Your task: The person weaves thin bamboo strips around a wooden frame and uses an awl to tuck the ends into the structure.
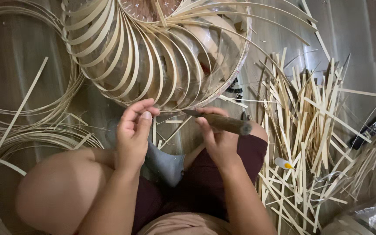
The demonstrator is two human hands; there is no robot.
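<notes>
gripping a wooden-handled knife (223, 122), right hand (216, 139); left hand (133, 135) loose by bamboo frame (153, 52).

Bare arms, dark red shorts, one grey sock.

The left hand (132, 132) and right hand (216, 137) are bare, with no rings, watch or bands to be seen, and both forearms are uncovered down to the lower edge of the view, so no sleeves show. The nails are short and plain. The shorts (196, 182) are a dark maroon cloth that ends above the bare knees. A grey sock (164, 163) of soft knit covers one foot. At the bottom edge a strip of pale pinkish-tan shirt (183, 224) shows.
</notes>
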